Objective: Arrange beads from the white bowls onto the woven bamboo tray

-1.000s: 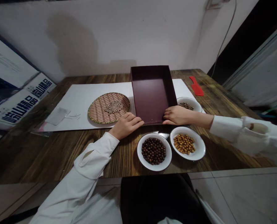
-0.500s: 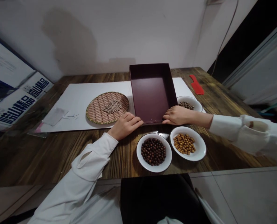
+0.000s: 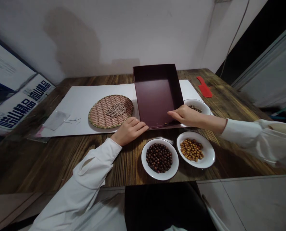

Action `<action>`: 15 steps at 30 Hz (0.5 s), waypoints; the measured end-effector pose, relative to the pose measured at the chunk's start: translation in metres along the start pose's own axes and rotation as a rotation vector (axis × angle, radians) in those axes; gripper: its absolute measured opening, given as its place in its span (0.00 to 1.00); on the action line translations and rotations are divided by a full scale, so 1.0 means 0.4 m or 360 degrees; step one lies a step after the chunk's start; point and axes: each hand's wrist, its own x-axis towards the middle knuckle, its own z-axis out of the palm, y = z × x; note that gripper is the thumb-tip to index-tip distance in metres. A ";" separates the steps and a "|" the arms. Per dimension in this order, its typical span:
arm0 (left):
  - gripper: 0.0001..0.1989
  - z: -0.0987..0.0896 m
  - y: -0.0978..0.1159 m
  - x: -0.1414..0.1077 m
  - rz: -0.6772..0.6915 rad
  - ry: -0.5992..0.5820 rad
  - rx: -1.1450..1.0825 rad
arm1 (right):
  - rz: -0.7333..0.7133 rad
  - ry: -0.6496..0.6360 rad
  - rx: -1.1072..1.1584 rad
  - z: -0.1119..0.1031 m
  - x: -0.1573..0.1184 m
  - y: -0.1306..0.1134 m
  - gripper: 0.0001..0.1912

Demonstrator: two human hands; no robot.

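A deep maroon open box (image 3: 154,96) stands on white paper, with a few small beads lying at its near edge. My left hand (image 3: 130,130) rests its fingertips against the box's near left corner. My right hand (image 3: 185,116) reaches across the near right corner, fingers stretched over the box's inside. Just beyond that hand is a small white bowl (image 3: 200,104) of grey-brown beads. Below it sit a white bowl of dark brown beads (image 3: 159,175) and a white bowl of yellow-tan beads (image 3: 209,157). A round woven tray (image 3: 97,110) left of the box holds a pile of pale beads.
White paper (image 3: 85,102) covers the back of the wooden table (image 3: 48,160). A clear plastic sheet (image 3: 56,120) lies on the paper's left part. A red plastic scraper (image 3: 204,90) lies at the back right. A printed board (image 3: 15,112) leans at the left.
My right hand has lifted slightly off the box corner and its fingers have straightened over the box. My left hand stays put, and the whole view has shifted slightly.
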 end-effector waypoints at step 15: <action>0.08 -0.001 -0.002 -0.004 0.0055 -0.0046 0.0021 | -0.0094 -0.0426 0.0087 -0.001 0.032 -0.040 0.11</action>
